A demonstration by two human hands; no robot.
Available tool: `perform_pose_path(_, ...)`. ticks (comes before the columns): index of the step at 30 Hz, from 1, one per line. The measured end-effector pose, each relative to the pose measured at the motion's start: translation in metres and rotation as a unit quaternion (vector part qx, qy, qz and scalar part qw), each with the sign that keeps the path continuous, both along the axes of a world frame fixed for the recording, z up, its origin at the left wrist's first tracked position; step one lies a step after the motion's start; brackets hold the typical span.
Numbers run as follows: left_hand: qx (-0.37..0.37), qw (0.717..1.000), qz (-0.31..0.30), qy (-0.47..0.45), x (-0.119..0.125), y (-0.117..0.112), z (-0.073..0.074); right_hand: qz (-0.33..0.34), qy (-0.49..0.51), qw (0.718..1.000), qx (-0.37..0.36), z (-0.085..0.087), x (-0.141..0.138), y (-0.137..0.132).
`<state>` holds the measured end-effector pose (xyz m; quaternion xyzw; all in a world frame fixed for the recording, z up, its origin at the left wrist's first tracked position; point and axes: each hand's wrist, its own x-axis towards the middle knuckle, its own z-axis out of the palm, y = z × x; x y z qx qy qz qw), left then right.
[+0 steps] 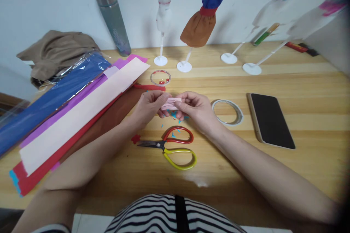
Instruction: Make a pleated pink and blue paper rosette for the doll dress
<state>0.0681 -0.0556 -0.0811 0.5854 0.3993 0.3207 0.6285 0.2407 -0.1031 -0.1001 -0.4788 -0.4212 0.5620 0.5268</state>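
My left hand (150, 106) and my right hand (195, 109) meet above the middle of the wooden table (300, 80). Both pinch a small folded piece of pale pink paper (171, 103) between their fingertips, the left on its left end and the right on its right end. Small blue paper scraps (175, 116) lie on the table just under the hands. Closed scissors (171, 145) with one red and one yellow handle rest just in front of the hands, tips pointing left.
Long sheets of pink, purple, red and blue crepe paper (73, 113) lie at the left. A tape roll (228, 112) and a dark phone (270, 120) sit right of the hands. A clear tape ring (160, 77), a flask (111, 12) and several mannequin stands (164, 14) line the back.
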Motion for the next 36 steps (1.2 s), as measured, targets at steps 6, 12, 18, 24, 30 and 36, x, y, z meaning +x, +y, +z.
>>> perform_pose_path(6,0.070,0.997,-0.016,0.034,0.000,0.001,-0.009,-0.022,0.011,1.000,-0.019,0.003,-0.002,-0.001)
perform_pose_path(12,0.210,0.976,0.003,0.062,-0.002,-0.003,-0.017,-0.049,0.018,0.998,-0.028,0.001,0.000,0.001)
perform_pose_path(18,0.139,0.989,-0.031,0.045,-0.002,-0.002,-0.017,-0.033,0.046,0.997,-0.043,0.001,0.003,0.002)
perform_pose_path(24,0.129,0.991,-0.047,0.014,0.000,-0.003,-0.011,-0.035,0.058,0.997,-0.046,0.001,0.006,0.003)
perform_pose_path(30,0.087,0.995,-0.040,0.005,-0.001,-0.001,-0.016,-0.010,0.058,0.997,-0.052,0.002,0.008,0.003)
perform_pose_path(36,0.001,0.999,-0.014,-0.042,0.000,0.002,-0.010,0.037,-0.013,0.999,0.007,0.006,0.010,0.001)
